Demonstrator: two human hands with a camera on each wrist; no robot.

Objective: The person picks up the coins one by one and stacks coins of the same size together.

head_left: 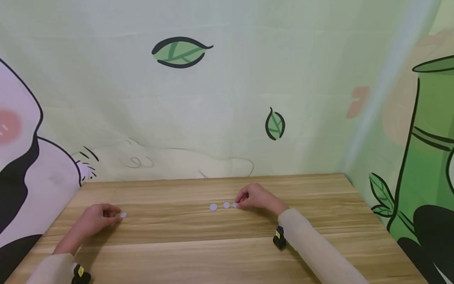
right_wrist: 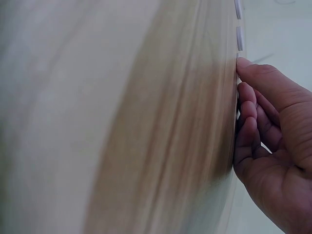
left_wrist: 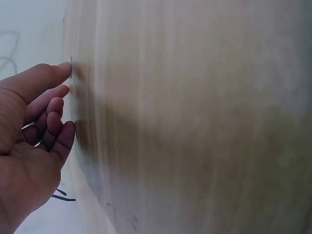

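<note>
Two small white discs lie side by side on the wooden table, a left one and a middle one. Just right of them my right hand pinches a third white disc by its edge, low at the table surface, in line with the others. Well to the left, my left hand holds another white disc at the tips of thumb and finger. That disc shows only as a thin edge in the left wrist view. Both hands have their other fingers curled loosely.
The wood-grain table ends at the back against a pale green printed cloth with leaf drawings. A dark wrist camera sits at the right cuff, another dark camera at the left cuff.
</note>
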